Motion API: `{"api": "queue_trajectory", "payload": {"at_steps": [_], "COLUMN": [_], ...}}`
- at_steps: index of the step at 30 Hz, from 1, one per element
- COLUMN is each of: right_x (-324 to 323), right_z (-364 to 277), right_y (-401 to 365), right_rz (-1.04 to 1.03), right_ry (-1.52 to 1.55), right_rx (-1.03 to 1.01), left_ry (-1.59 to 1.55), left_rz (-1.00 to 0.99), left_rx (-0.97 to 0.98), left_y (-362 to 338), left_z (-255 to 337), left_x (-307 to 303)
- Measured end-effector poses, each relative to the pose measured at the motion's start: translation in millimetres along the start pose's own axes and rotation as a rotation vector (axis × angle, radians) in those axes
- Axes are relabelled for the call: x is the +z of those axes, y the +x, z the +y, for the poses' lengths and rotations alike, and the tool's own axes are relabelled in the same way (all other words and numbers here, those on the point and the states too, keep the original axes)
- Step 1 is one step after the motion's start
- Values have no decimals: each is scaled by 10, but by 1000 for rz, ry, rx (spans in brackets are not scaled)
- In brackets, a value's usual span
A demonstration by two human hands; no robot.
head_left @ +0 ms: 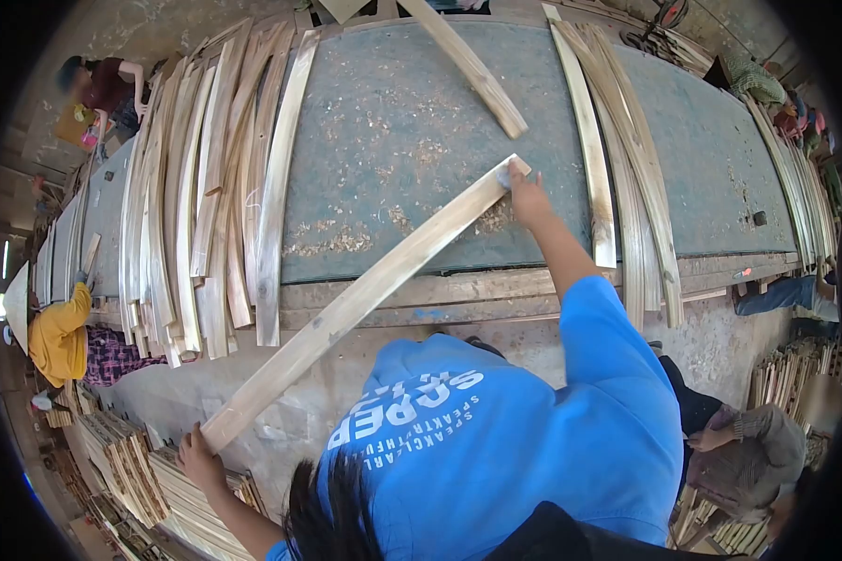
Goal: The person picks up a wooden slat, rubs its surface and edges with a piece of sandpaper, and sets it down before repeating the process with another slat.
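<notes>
A long, narrow wooden board slants across my front, one end over the table and the other down by my left side. Around its lower end, my left hand is closed. My right hand grips the upper end, above the table surface. Something small and pale shows by the right fingertips; I cannot make out what it is. Just beyond that end, another wooden board lies at a slant on the table.
Stacked boards lie on the table's left, and more boards on its right. Wood shavings litter the green tabletop. A person in yellow works at left; another person is behind at right. Wood bundles stand below left.
</notes>
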State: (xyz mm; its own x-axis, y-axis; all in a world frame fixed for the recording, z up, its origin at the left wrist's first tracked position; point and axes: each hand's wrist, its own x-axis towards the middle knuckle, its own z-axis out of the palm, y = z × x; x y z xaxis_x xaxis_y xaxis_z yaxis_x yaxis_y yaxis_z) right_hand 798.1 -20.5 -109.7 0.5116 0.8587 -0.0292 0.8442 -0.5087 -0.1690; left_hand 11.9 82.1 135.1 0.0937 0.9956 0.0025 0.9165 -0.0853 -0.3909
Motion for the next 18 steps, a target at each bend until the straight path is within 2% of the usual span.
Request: {"api": "queue_trajectory", "payload": {"at_steps": [4,6,7,9,10,11,13,14,16,18], "right_x": [21,-95,-181,-290,9,-64,-234,-140,62,-33], "right_z": [-312,-662,-639,-459,-96,-80,-116,-248,-518,-455], "right_y": [53,-222,-151,-87,125,150,143,72,-143,-120], "right_rz": [76,93,103,-53,95,97,46,47,118,59], "right_ry": [-6,131,123,188,315,311,290,290,275,273], "right_rx": [50,-274,-279,-61,-55,-58,254,256,-153,-166], "left_ry": [-1,-22,-30,-30,-28,-34,-82,-83,-80,-87], "left_rz": [45,21,-3,-3,-12,-12,-27,-26,16,2], "left_rx": [-20,-19,-24,-22,-19,-21,-39,-37,-36,-27], "left_y": [226,301,330,333,337,334,335,388,421,478], "left_z": [-1,50,70,80,118,158,192,169,180,210], "left_x": [40,94,121,209,250,251,233,255,337,336]}}
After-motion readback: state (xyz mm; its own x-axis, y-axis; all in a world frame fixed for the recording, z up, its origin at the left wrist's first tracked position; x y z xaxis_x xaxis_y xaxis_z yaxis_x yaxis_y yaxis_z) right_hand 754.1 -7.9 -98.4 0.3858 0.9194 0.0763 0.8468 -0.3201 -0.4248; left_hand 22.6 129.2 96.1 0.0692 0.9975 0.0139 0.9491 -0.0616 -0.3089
